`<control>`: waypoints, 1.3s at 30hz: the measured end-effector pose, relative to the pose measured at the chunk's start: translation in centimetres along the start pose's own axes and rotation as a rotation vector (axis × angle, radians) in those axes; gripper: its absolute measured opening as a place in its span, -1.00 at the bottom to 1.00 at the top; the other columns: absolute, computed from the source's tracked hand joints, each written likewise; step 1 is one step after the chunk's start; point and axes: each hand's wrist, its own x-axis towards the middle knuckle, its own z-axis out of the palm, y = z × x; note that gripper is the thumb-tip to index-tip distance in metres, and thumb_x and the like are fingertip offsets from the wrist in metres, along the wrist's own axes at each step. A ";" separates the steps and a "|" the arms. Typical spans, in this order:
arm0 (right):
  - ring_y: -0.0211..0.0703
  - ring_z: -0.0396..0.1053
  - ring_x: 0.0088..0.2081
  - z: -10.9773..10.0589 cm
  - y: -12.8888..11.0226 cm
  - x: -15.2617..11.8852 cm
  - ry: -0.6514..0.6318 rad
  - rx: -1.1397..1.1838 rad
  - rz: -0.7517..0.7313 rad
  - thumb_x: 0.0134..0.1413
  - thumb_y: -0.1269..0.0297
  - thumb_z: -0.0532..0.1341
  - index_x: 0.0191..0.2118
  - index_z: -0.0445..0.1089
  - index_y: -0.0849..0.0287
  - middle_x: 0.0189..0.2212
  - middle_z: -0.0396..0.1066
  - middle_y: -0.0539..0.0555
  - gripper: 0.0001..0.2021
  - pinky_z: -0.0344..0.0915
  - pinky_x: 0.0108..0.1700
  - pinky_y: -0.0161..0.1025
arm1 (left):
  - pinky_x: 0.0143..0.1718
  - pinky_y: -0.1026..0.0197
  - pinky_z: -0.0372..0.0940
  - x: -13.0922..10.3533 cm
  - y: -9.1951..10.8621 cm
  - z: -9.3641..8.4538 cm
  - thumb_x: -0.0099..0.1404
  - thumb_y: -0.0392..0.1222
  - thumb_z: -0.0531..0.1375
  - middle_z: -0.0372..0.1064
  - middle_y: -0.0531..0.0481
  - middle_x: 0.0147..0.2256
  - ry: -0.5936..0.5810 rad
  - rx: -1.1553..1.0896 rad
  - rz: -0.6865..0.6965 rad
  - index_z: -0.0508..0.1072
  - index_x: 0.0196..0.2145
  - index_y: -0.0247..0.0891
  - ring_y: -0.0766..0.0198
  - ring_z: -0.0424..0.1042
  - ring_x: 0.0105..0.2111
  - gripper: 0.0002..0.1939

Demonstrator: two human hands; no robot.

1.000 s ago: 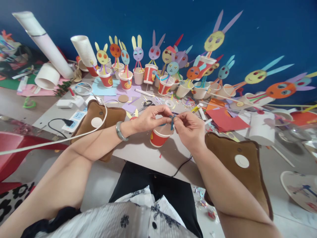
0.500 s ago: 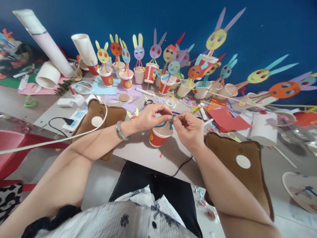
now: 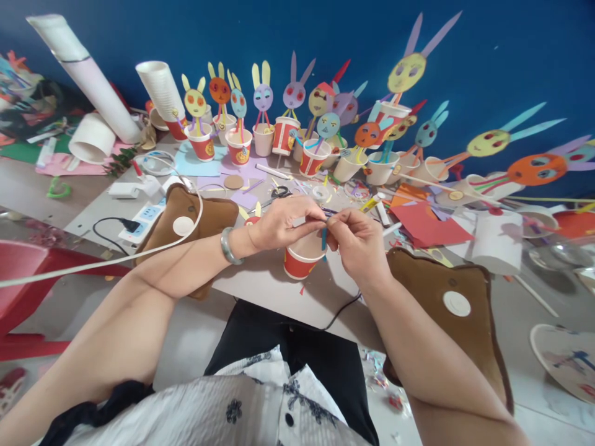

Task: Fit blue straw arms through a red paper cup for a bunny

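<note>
A red and white paper cup (image 3: pixel 300 266) stands upright on the table near its front edge, below my hands. Above its right rim, a blue pipe cleaner or narrow strip (image 3: pixel 324 238) hangs between my fingertips; its exact kind is hard to make out. My left hand (image 3: pixel 290 223), with a bangle on the wrist, comes from the left and pinches at the strip with thumb and fingers. From the other side, my right hand (image 3: pixel 357 241) pinches the same strip, its fingertips meeting the left ones. Part of the strip is hidden by the fingers.
Finished paper-cup rabbits (image 3: pixel 264 99) line the back against a blue wall. Scissors (image 3: pixel 280 192), paper scraps and red paper (image 3: pixel 432 223) lie beyond my hands. Brown cushions (image 3: pixel 446 310) flank the work spot. A power strip (image 3: pixel 144 218) and a white cable are at left.
The blue strip that bent leftward over the cup no longer shows there; a piece now hangs down by my right fingers. Both hands remain together, shifted slightly.
</note>
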 end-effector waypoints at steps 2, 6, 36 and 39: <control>-0.38 0.15 -0.67 0.0 -0.1 0.0 -0.016 0.001 0.008 0.10 0.20 0.31 -0.52 0.30 0.12 -0.72 0.28 -0.11 -0.74 0.10 -0.59 -0.36 | -0.19 0.15 0.41 0.1 -0.4 0.1 0.38 0.04 0.26 0.56 -0.07 -0.35 0.005 -0.071 -0.043 0.54 -0.30 -0.21 0.24 0.53 -0.31 -0.74; -0.36 0.14 -0.66 -0.1 0.1 0.2 -0.038 -0.042 -0.008 0.11 0.11 0.34 -0.49 0.33 0.12 -0.71 0.25 -0.12 -0.72 0.09 -0.58 -0.34 | -0.28 0.26 0.38 0.2 -1.2 0.2 0.30 -0.10 0.33 0.55 -0.05 -0.38 0.003 -0.237 -0.184 0.53 -0.30 -0.29 0.31 0.52 -0.36 -0.81; -0.21 0.33 -0.39 -2.2 1.9 2.1 0.186 -0.424 -0.270 0.03 0.18 0.32 -0.41 0.39 0.11 -0.48 0.38 -0.05 -0.85 0.34 -0.22 -0.17 | -0.41 0.37 0.33 2.4 -0.4 -2.7 0.31 -0.48 0.12 0.47 0.07 -0.45 -0.194 -0.218 -0.902 0.49 -0.33 -0.34 0.46 0.41 -0.51 -0.83; -0.21 0.34 -0.39 -2.3 2.0 2.1 0.203 -0.426 -0.283 0.03 0.19 0.31 -0.41 0.39 0.11 -0.48 0.39 -0.04 -0.86 0.35 -0.22 -0.18 | -0.43 0.38 0.33 2.2 -0.4 -2.7 0.31 -0.44 0.18 0.46 0.08 -0.47 -0.216 -0.234 -0.887 0.48 -0.31 -0.34 0.46 0.42 -0.52 -0.90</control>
